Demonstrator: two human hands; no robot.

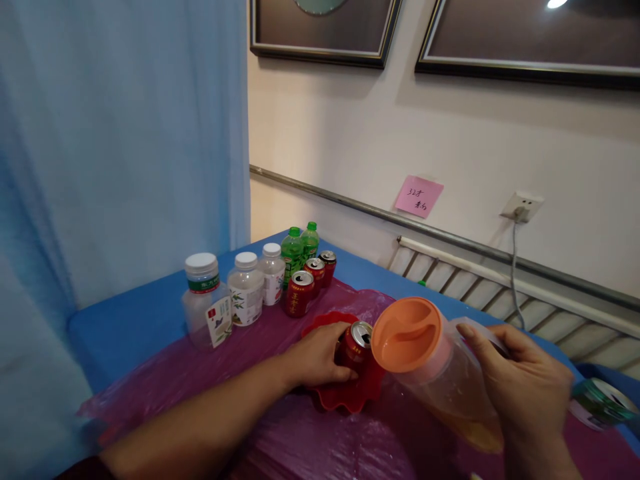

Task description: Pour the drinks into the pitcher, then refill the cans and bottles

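Note:
My left hand (pixel 325 357) is closed around a red drink can (pixel 356 343) with an opened top, which stands in a red scalloped dish (pixel 345 397). In my right hand (pixel 525 380) is the handle of a clear plastic pitcher (pixel 450 387) with an orange lid (pixel 407 333). The pitcher tilts to the left, its lid beside the can's top, and some yellowish-brown liquid lies low inside it. Whether any liquid is flowing out I cannot tell.
Red cans (pixel 301 293), green-capped bottles (pixel 293 250) and white-capped clear jars (pixel 203 300) stand behind on purple plastic sheeting (pixel 175 373). A green can (pixel 603 403) lies tilted at right. A blue curtain (pixel 125 133) hangs left; a radiator (pixel 460 273) lines the wall.

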